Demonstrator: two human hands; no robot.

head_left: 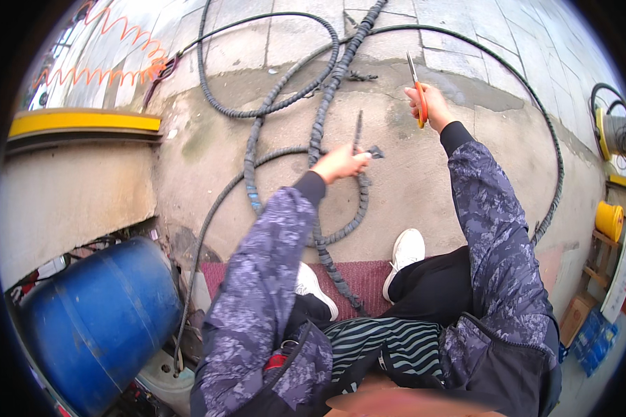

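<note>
Two hands: both are gripping something.
Left hand [339,164]: is pinching a black tape strip [358,132] standing up from its fingers.
Right hand [432,103]: is clenching orange-handled scissors [417,90], blades pointing away.
Wrapped hose [327,104]: is lying on concrete between and beyond both hands.

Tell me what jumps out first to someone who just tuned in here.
The raised right hand at upper centre grips orange-handled scissors, blades pointing up. Just left of it, the left hand holds a dark strip above the black wrapped hoses looping across the concrete. A big blue drum fills the lower left.
</note>
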